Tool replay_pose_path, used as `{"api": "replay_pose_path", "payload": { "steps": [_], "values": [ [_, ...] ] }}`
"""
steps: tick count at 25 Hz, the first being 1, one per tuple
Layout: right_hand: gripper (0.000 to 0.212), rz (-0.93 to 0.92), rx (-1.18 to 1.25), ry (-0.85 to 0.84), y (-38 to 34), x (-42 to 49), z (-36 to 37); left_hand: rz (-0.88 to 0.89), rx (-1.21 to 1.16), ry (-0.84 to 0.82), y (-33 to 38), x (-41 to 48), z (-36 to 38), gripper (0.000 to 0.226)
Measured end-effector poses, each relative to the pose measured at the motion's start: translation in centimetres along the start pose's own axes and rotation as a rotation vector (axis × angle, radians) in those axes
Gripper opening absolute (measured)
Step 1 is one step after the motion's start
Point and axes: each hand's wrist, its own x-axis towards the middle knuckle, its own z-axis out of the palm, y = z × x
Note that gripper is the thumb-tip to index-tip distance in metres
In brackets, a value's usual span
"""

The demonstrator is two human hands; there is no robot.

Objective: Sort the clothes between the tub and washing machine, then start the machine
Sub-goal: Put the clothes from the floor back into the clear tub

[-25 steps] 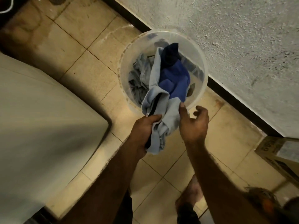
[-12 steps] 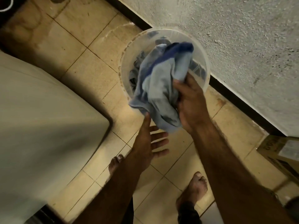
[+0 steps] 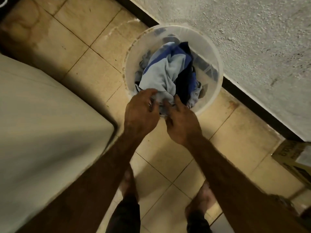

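A translucent round tub (image 3: 218, 68) stands on the tiled floor against the wall. A light blue garment with darker blue panels (image 3: 164, 74) is bunched inside it, over a navy piece (image 3: 183, 81) and some grey cloth (image 3: 145, 60). My left hand (image 3: 141, 113) is at the tub's near rim, fingers curled into the light blue garment's lower edge. My right hand (image 3: 181, 121) is just beside it, with its fingers stretched forward and touching the same cloth. The washing machine (image 3: 50, 132) fills the left side, only its pale top showing.
A rough plastered wall (image 3: 252, 47) with a dark skirting strip runs diagonally behind the tub. A cardboard box (image 3: 292, 158) sits on the floor at the right edge. My bare feet (image 3: 203, 200) stand on the tiles below my arms.
The garment, held up over the tub in my right hand, has gone down into the tub. My left hand moved from open below it to gripping its near edge; my right hand loosened.
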Motion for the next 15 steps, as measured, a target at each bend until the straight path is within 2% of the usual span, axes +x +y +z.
{"api": "replay_pose_path", "payload": {
  "steps": [2,4,6,7,8,10,12,15],
  "values": [
    [0.067,0.043,-0.151,-0.113,0.8,2.1,-0.2,0.190,0.363,-0.210,-1.3,1.5,0.7,0.051],
    [0.066,0.141,-0.162,-0.169,1.2,4.2,-1.3,0.296,0.489,-0.308,-1.5,2.4,1.6,0.059],
    [0.064,0.183,-0.135,-0.009,1.4,5.8,-2.4,0.283,0.457,-0.184,-0.6,3.1,2.2,0.062],
    [0.068,0.165,-0.128,0.099,1.5,6.3,-2.7,0.247,0.403,-0.100,-0.4,3.6,2.4,0.066],
    [0.076,0.137,-0.099,0.151,1.7,6.9,-2.9,0.204,0.360,-0.095,-0.4,4.2,2.6,0.072],
    [0.093,0.056,-0.008,0.019,3.0,8.1,-2.8,0.156,0.378,-0.312,-1.0,5.7,3.5,0.083],
    [0.093,0.034,-0.004,-0.215,4.6,9.6,-1.9,0.152,0.515,-0.528,-1.8,7.3,4.7,0.090],
    [0.087,0.072,0.008,-0.328,6.2,12.6,-1.3,0.132,0.538,-0.628,-2.0,9.4,6.6,0.093]
  ]
}}
